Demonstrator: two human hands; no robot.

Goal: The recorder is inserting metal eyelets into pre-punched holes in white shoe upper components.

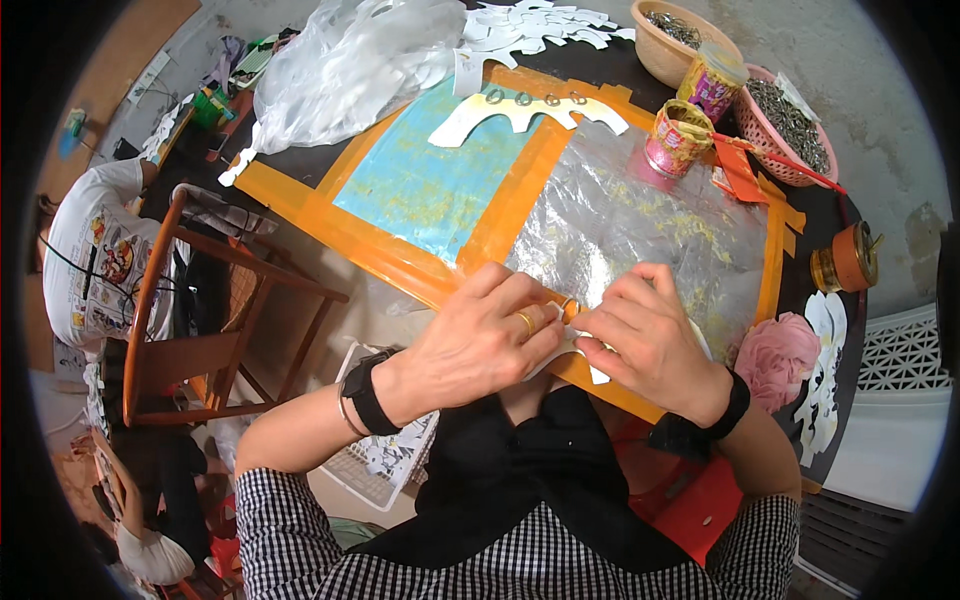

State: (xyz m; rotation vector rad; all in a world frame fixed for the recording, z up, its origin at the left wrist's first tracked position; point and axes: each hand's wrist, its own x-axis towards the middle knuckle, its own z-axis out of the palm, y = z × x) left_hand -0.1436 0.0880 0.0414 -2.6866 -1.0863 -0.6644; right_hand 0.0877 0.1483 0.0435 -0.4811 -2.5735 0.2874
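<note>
At the table's near edge, my left hand (490, 335) and my right hand (650, 340) meet over a white scalloped cut-out (600, 376), mostly hidden beneath my fingers. Both hands pinch it, fingertips close together. A small metal ring (570, 306) shows between them; which fingers touch it I cannot make out. Farther off on the taped plastic sheet lies a similar white scalloped strip (530, 118), with several metal rings (523, 99) along its upper edge. An open, yellow-smeared tin (672, 150) stands at the far right of the sheet.
Beyond the tin are a lidded jar (712, 82), a pink basket (822, 160) and an orange basin (647, 45) of metal pieces. Plastic bags (350, 75) lie far left. Pink cloth (778, 360) sits right, near a brown jar (845, 258). A wooden chair (185, 375) and two people (100, 260) are left.
</note>
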